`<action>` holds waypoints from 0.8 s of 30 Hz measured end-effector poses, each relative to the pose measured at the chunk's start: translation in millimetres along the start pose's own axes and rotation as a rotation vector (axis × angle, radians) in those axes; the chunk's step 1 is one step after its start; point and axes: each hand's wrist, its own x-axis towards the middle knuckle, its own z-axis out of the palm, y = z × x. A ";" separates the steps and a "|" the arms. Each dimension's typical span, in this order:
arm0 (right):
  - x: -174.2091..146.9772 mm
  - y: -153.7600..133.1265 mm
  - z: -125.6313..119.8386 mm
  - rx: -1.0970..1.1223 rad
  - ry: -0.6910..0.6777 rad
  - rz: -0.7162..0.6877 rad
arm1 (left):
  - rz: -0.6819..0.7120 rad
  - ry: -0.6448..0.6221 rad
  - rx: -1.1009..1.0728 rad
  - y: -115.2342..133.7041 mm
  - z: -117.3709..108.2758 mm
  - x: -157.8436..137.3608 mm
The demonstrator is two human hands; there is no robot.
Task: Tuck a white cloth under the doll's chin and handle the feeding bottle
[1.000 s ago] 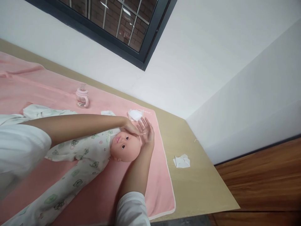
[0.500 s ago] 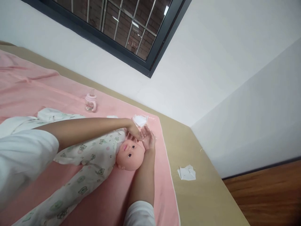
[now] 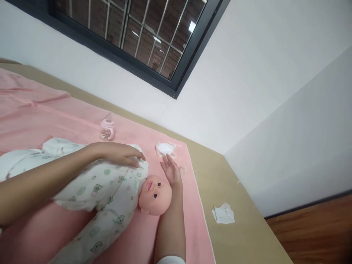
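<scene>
A baby doll point(image 3: 123, 194) in a white sleepsuit printed with small green animals is lying on its back on a pink blanket point(image 3: 41, 110), its bare head point(image 3: 154, 195) pointing toward the blanket's right edge. The left hand point(image 3: 121, 154) is resting palm down on the doll's shoulder and upper chest, fingers stretched out flat and gripping nothing. The right hand point(image 3: 171, 170) is lying just behind the top of the doll's head, palm up and fingers spread loosely, empty, with its forearm running alongside the head and touching it. A pink baby bottle point(image 3: 106, 129) with handles is standing upright on the blanket beyond the left hand, well apart from the doll. A crumpled white wipe point(image 3: 165, 149) is sitting on the blanket just past the right hand's fingertips. The blanket is covering a tan table point(image 3: 242, 227), where a folded white tissue point(image 3: 223, 213) is lying on the bare surface to the right of the blanket. A dark-framed window point(image 3: 154, 44) with bars is showing in the white wall behind.
</scene>
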 end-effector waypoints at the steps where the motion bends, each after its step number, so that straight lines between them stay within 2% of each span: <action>1: -1.4 -4.8 1.5 0.005 -0.010 -0.017 | 0.002 0.029 0.003 -0.9 -0.1 -5.0; 3: -5.2 -19.2 5.2 0.015 -0.001 -0.067 | 0.014 0.091 0.004 -0.3 -1.0 -13.4; 7: -18.6 -62.1 22.9 -0.027 0.154 -0.169 | 0.089 0.200 -0.039 6.8 0.7 -23.8; 10: -36.7 -94.2 53.4 -0.178 0.232 -0.205 | 0.103 0.310 -0.086 11.7 8.6 -25.0; 13: -59.7 -112.7 96.7 -0.305 0.268 -0.360 | 0.044 0.446 -0.166 14.3 19.5 -22.3; 17: -86.6 -113.0 150.7 -0.488 0.068 -0.310 | 0.008 0.520 -0.273 21.7 28.8 -22.6; 20: -99.7 -106.4 176.7 -0.631 -0.169 -0.264 | 0.016 0.530 -0.325 31.5 26.6 -29.3; 22: -106.0 -103.3 187.0 -0.703 -0.293 -0.193 | 0.039 0.489 -0.363 37.2 21.9 -35.1; 24: -110.9 -101.9 192.7 -0.739 -0.346 -0.133 | 0.032 0.364 -0.411 40.9 17.2 -39.8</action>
